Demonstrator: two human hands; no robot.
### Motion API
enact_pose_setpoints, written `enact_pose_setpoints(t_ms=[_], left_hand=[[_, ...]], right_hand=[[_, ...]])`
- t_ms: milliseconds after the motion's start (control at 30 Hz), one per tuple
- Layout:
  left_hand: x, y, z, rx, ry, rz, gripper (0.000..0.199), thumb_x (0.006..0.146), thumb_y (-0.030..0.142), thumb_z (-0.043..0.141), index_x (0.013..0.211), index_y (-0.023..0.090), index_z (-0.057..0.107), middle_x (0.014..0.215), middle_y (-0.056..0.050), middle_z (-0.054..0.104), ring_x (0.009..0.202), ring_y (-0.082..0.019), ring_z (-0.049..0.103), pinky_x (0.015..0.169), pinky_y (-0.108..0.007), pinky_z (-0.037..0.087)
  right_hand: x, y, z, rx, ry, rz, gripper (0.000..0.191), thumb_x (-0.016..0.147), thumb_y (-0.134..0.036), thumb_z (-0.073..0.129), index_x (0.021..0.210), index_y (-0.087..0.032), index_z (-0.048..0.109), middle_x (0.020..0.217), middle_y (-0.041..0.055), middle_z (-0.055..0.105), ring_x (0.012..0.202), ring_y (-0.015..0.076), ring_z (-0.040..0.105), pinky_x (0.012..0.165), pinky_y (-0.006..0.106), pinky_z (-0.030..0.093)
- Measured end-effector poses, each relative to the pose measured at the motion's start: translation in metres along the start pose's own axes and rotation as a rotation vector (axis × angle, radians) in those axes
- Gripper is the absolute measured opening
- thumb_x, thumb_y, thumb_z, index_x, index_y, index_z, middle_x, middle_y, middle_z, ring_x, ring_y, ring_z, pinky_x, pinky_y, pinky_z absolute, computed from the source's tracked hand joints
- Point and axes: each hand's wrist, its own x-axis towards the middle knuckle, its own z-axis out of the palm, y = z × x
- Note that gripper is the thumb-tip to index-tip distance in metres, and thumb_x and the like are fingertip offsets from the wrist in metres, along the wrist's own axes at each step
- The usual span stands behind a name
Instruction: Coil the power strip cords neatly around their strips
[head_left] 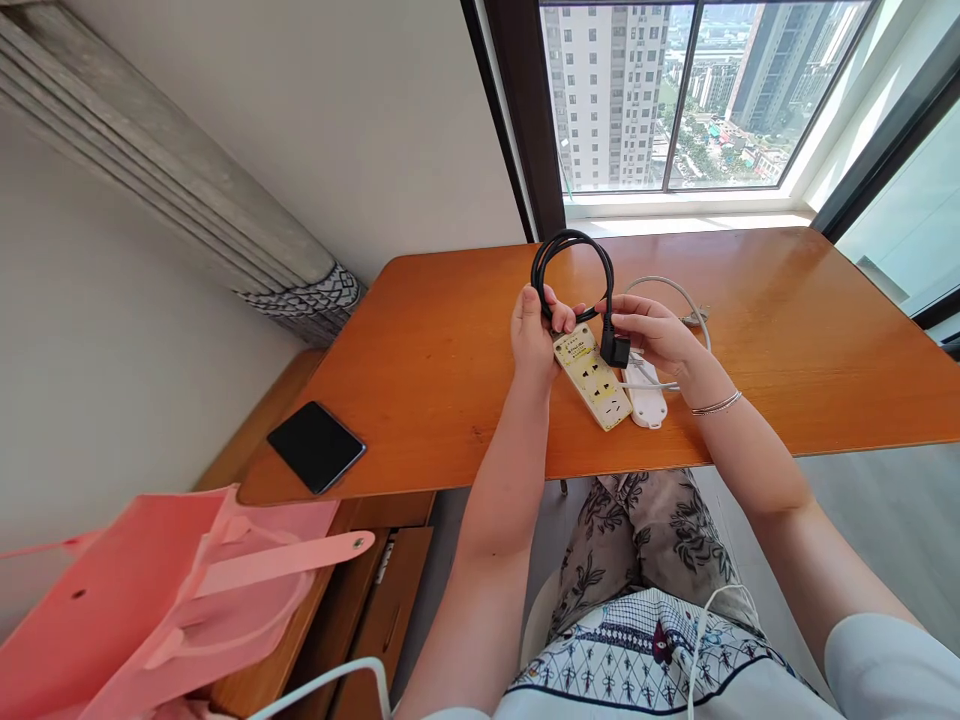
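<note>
A black power cord (pixel 574 236), wound into a loop, is held up above the table. My left hand (pixel 538 325) is closed round the left side of this loop. On its right side, my right hand (pixel 651 328) pinches the cord just above the black plug (pixel 615 350), which hangs downward. Beneath both hands lies a cream power strip (pixel 594 382) with yellowish marks and several sockets. A white power strip (pixel 648 404) is right beside it, partly hidden by my right hand and the plug. Its white cord (pixel 679 287) curves behind my right hand.
The wooden table (pixel 420 380) stands against a window (pixel 675 100). A black phone or tablet (pixel 316 447) lies near its left front corner. At the lower left is a pink bag (pixel 135 590) by wooden drawers (pixel 390 610). A grey curtain (pixel 187 190) hangs at the left.
</note>
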Motion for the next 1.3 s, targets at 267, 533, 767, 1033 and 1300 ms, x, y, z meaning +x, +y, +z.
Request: enact_pose_setpoints(t_ms=[267,533,767,1033,1300], left_hand=[[-0.001,0.001,0.001,-0.016,0.013,-0.024,0.048,0.095,0.062,0.059,0.071,0.021,0.050,0.044,0.010,0.036,0.040,-0.007,0.045,0.069,-0.022,0.057],[-0.005,-0.003,0.004,-0.034,-0.027,-0.076,0.049,0.095,0.061,0.058,0.069,0.021,0.049,0.044,0.010,0.032,0.039,-0.007,0.043,0.066,-0.023,0.057],[-0.011,-0.002,0.007,0.000,-0.064,-0.111,0.048,0.099,0.057,0.055,0.068,0.021,0.048,0.044,0.010,0.032,0.038,-0.007,0.042,0.066,-0.023,0.057],[-0.008,-0.008,0.007,-0.004,-0.090,-0.162,0.048,0.098,0.059,0.055,0.069,0.021,0.049,0.043,0.010,0.032,0.039,-0.007,0.043,0.066,-0.022,0.057],[-0.002,-0.008,0.004,0.053,-0.046,-0.185,0.049,0.093,0.062,0.062,0.069,0.020,0.050,0.045,0.009,0.035,0.044,-0.008,0.052,0.057,-0.020,0.050]], right_hand=[[0.006,0.003,0.002,0.052,0.133,-0.081,0.038,0.068,-0.039,0.085,0.097,-0.023,0.069,0.084,-0.0017,0.069,0.074,0.0125,0.064,0.064,0.025,0.055],[0.017,0.007,-0.013,-0.059,0.251,-0.227,0.037,0.071,-0.046,0.082,0.094,-0.025,0.063,0.088,-0.0015,0.064,0.076,0.0125,0.063,0.067,0.026,0.057],[0.023,0.011,-0.035,-0.455,0.527,-0.448,0.025,0.073,-0.036,0.078,0.089,-0.025,0.062,0.107,0.0021,0.061,0.086,0.0136,0.061,0.070,0.027,0.057],[0.030,0.024,-0.015,-0.030,0.426,-0.298,0.035,0.073,-0.044,0.079,0.092,-0.025,0.056,0.093,-0.0012,0.068,0.086,0.0128,0.066,0.074,0.026,0.056],[0.029,0.024,-0.018,0.175,0.381,-0.269,0.028,0.072,-0.036,0.082,0.087,-0.024,0.062,0.083,-0.0018,0.071,0.076,0.0115,0.066,0.064,0.022,0.053]])
